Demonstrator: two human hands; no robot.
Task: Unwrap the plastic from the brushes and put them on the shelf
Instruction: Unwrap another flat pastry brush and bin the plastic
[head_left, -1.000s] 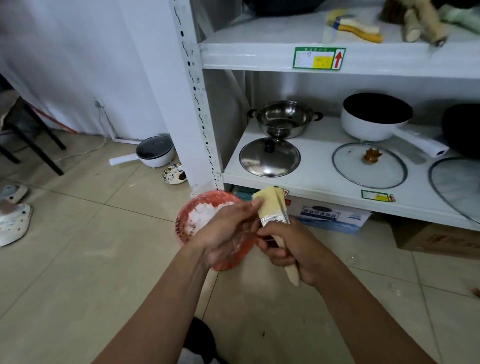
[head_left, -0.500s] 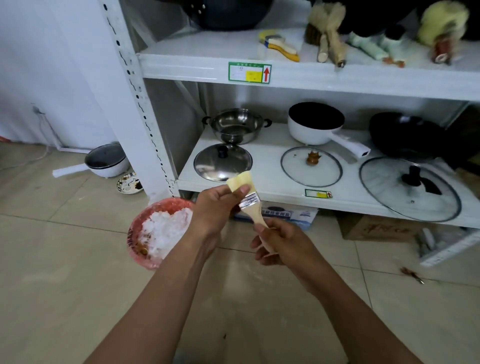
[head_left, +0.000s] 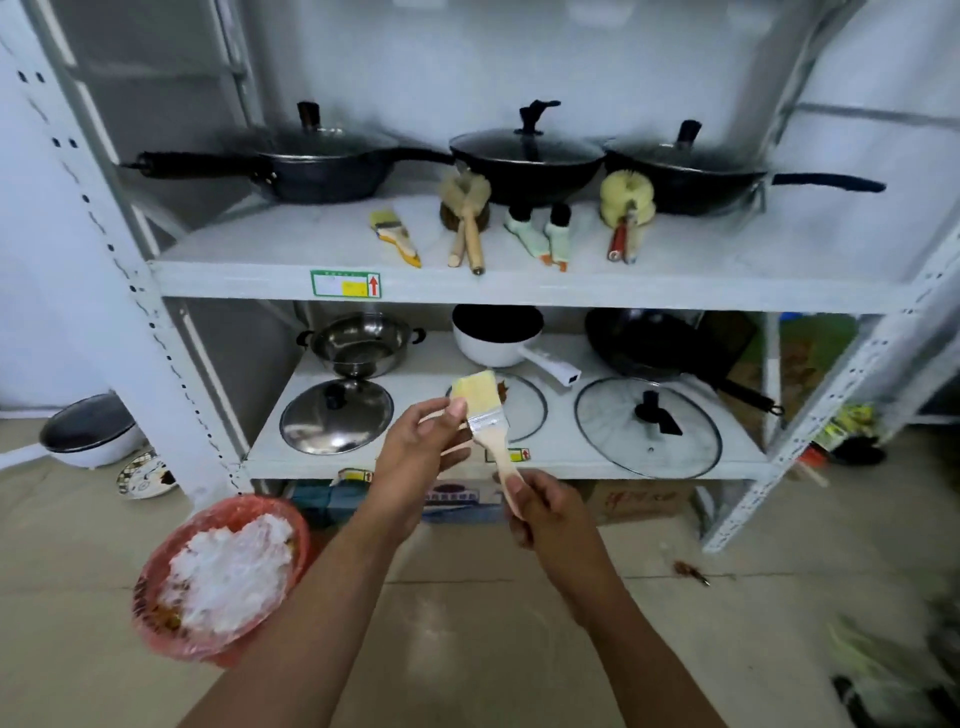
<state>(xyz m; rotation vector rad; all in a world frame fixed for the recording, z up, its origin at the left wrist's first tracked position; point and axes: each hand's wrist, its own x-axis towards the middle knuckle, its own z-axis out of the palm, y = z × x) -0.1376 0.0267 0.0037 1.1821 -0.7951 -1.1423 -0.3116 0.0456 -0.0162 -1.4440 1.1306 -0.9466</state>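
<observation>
Brush (head_left: 480, 408) with pale bristles and a wooden handle is held tilted in front of the lower shelf (head_left: 431, 374), bristles pointing far and left. The right hand (head_left: 545, 512) wraps round the handle's near end and hides it. The left hand (head_left: 415, 452) pinches the bristle base by the metal band. Whether clear plastic clings to the bristles is too blurred to tell. At near left a red basin (head_left: 244, 503) holds crumpled white material (head_left: 228, 577), with brownish bits at its left edge. Other brushes (head_left: 395, 236) lie on the upper shelf (head_left: 727, 270), on the near side of three lidded woks (head_left: 524, 161). Objects on the near-right floor are smeared.
</observation>
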